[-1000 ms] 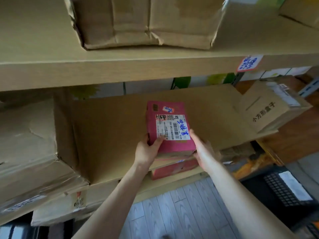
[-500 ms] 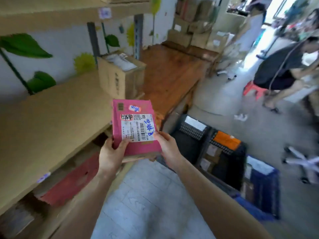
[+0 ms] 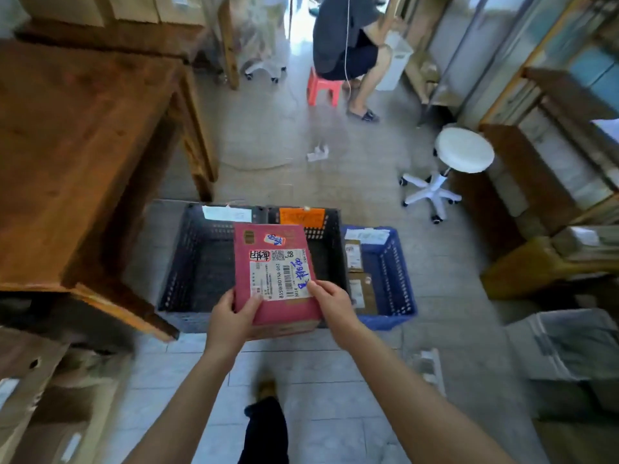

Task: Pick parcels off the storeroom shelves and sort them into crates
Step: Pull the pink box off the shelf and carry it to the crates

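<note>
both hands grip one pink parcel (image 3: 274,276) by its near corners: left hand (image 3: 231,316), right hand (image 3: 331,304). parcel held above the black crates (image 3: 197,262), blue crate (image 3: 392,272) just to the right.

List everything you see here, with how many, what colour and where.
pink cardboard parcel with white label: one, pink, held in both hands
black plastic crates: two, black, side by side on floor
blue plastic crate: one, blue, right of the black crates
brown cardboard parcels: at least two, brown, inside blue crate
white round wheeled stool: one, white, floor at right
red plastic stool: one, red, far floor, person seated
brown wooden table: one, brown, left
left hand: one, grips parcel's near-left corner
right hand: one, grips parcel's near-right edge
</note>
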Available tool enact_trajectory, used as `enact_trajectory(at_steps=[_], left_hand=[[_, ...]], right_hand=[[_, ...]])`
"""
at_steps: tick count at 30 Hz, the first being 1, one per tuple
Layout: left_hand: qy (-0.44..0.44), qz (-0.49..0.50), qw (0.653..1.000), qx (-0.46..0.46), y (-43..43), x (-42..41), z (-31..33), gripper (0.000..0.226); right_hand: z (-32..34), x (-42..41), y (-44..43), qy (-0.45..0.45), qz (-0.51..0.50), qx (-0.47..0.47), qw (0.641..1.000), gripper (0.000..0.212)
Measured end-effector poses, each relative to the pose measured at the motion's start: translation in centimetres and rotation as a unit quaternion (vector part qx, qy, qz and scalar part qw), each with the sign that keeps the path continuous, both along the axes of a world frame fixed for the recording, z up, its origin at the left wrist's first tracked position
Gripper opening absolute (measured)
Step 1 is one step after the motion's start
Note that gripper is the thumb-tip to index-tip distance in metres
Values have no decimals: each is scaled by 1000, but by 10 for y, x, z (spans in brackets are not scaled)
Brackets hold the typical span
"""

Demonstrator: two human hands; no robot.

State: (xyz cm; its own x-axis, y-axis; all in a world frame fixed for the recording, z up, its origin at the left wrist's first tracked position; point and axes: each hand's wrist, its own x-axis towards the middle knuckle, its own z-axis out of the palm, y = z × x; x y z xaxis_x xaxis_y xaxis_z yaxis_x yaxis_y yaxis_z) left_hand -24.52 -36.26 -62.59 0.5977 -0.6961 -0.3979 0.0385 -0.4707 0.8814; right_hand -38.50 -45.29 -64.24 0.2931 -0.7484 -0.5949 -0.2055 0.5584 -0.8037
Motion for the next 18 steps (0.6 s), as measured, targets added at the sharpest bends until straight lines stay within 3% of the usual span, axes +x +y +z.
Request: enact_trajectory(at_steps=[9,18], left_hand=[[66,-113,983,127,-173,-24,-87,26],[62,-183,954,231,-307,-74,-165,28]], right_hand=[[-82,-40,-137,72,-124,84,986,31],[-149,-89,-249,136,-162,117,970,25]])
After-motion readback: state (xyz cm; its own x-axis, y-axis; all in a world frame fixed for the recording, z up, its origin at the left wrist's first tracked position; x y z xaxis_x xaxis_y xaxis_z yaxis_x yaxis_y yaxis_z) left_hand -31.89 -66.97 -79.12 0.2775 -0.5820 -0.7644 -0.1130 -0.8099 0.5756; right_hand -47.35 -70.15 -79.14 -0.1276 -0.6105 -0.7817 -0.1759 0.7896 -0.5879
